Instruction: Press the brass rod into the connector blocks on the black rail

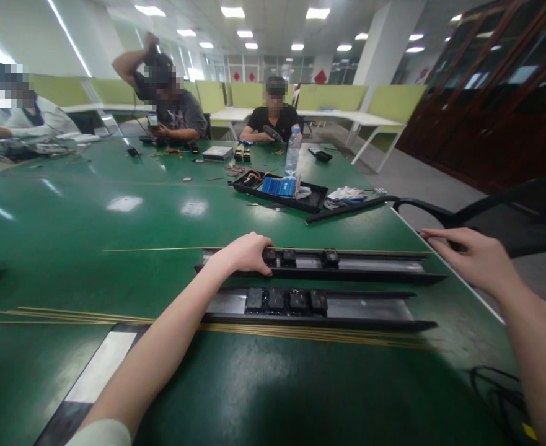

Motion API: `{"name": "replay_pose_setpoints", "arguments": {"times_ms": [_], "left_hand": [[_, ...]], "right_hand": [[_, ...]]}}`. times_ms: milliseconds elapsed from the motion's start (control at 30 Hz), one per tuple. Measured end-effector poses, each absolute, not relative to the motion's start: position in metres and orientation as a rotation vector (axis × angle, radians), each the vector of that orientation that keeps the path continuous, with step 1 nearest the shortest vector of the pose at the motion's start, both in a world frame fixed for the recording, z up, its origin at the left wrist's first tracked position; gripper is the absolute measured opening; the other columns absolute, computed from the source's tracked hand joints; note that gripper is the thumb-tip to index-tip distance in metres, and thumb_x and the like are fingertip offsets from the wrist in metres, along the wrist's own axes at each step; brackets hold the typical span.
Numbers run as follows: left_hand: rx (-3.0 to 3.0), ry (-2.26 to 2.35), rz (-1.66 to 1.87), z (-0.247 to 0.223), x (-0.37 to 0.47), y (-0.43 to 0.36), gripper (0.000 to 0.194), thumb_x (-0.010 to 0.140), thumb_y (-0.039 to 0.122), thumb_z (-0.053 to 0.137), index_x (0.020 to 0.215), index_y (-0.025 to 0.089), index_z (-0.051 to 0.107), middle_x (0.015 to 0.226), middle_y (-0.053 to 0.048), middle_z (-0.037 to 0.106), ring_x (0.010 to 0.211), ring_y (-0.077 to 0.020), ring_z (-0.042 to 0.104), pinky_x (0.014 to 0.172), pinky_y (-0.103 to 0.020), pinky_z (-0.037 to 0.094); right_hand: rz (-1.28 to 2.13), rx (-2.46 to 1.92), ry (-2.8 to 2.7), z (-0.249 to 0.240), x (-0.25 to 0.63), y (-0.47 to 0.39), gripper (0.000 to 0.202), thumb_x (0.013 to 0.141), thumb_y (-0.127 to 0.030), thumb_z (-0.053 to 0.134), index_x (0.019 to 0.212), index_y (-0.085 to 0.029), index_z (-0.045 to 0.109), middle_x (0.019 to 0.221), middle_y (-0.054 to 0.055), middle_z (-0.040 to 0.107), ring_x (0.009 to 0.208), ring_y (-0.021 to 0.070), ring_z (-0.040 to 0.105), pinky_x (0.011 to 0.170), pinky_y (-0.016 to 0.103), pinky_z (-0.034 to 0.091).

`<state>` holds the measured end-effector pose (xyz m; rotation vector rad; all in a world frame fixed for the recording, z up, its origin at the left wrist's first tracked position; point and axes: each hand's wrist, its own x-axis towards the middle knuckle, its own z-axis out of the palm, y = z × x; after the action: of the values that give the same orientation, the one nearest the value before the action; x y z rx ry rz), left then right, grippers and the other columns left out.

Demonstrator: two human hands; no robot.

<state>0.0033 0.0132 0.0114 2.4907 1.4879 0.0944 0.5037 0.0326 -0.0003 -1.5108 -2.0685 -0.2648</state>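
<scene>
My left hand [249, 254] is closed around the left part of the rear black channel [375, 272], its thumb at the near wall and its fingers reaching over the far one. Small black blocks [331, 258] sit inside that channel. A thin brass rod [161, 249] runs along its far side, passing by my left hand. At the table's right edge, my right hand [479, 257] has thumb and fingers drawn together; what they hold, if anything, I cannot make out. Nearer to me lies the front black channel [375, 310], with several black blocks [276, 301] side by side in it.
Several brass rods [300, 332] lie along the front channel. A black-and-white flat piece [100, 365] is under my left forearm. Further back are a black tray [317, 199] with a blue part, a water bottle [293, 152] and a black bar [347, 209]. Co-workers sit beyond.
</scene>
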Motion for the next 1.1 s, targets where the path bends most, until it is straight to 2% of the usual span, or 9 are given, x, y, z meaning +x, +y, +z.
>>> {"name": "replay_pose_setpoints", "arguments": {"times_ms": [100,200,333,500,733,967,1100], "left_hand": [[2.496,1.483,0.105,0.01,0.002,0.015,0.062,0.06,0.05,0.081,0.111,0.017,0.072,0.095,-0.01,0.077,0.083,-0.0251,0.07,0.068,-0.029,0.048],[2.493,1.477,0.101,0.012,0.002,0.015,0.062,0.06,0.052,0.081,0.11,0.018,0.073,0.095,-0.009,0.077,0.082,-0.0246,0.07,0.066,-0.029,0.048],[2.499,1.469,0.087,0.014,0.002,0.013,0.062,0.06,0.056,0.081,0.108,0.018,0.073,0.094,-0.009,0.077,0.082,-0.0249,0.07,0.066,-0.03,0.048],[2.521,1.505,0.071,0.013,0.002,0.013,0.067,0.057,0.061,0.081,0.109,0.02,0.072,0.097,-0.009,0.077,0.086,-0.0268,0.07,0.068,-0.031,0.048],[2.556,1.556,0.031,0.012,0.005,0.012,0.07,0.057,0.065,0.08,0.112,0.022,0.071,0.1,-0.01,0.077,0.089,-0.0296,0.071,0.071,-0.032,0.049],[2.548,1.6,0.005,0.014,0.008,0.011,0.071,0.057,0.066,0.08,0.112,0.022,0.071,0.1,-0.01,0.077,0.091,-0.0297,0.071,0.071,-0.032,0.049],[2.557,1.597,0.007,0.015,0.009,0.01,0.072,0.057,0.066,0.079,0.113,0.021,0.071,0.1,-0.01,0.077,0.091,-0.0303,0.071,0.071,-0.032,0.049]], "right_hand": [[-0.188,-1.286,-2.108,0.006,0.461,0.028,0.034,0.094,-0.042,0.055,0.114,-0.022,0.073,0.113,0.01,0.074,0.105,0.026,0.068,0.097,0.04,0.052],[-0.133,-1.192,-2.243,0.004,0.424,0.025,0.033,0.095,-0.037,0.054,0.122,-0.025,0.07,0.115,0.008,0.074,0.107,0.0266,0.067,0.097,0.044,0.052],[-0.197,-1.092,-2.354,-0.009,0.39,0.024,0.037,0.096,-0.032,0.054,0.129,-0.023,0.067,0.114,0.009,0.074,0.106,0.0271,0.066,0.093,0.045,0.052],[-0.335,-0.988,-2.437,-0.025,0.366,0.022,0.039,0.096,-0.023,0.053,0.133,-0.023,0.064,0.115,0.008,0.074,0.104,0.0252,0.065,0.095,0.045,0.049],[-0.378,-0.975,-2.416,-0.036,0.354,0.02,0.043,0.098,-0.02,0.05,0.14,-0.021,0.057,0.112,0.009,0.073,0.103,0.0229,0.065,0.102,0.046,0.046],[-0.443,-0.92,-2.435,-0.036,0.349,0.021,0.038,0.098,-0.013,0.048,0.132,-0.021,0.063,0.108,0.006,0.075,0.102,0.0206,0.064,0.106,0.045,0.042],[-0.492,-0.894,-2.433,-0.034,0.346,0.023,0.031,0.097,-0.013,0.05,0.121,-0.02,0.069,0.103,0.006,0.076,0.097,0.0216,0.063,0.1,0.043,0.045]]}}
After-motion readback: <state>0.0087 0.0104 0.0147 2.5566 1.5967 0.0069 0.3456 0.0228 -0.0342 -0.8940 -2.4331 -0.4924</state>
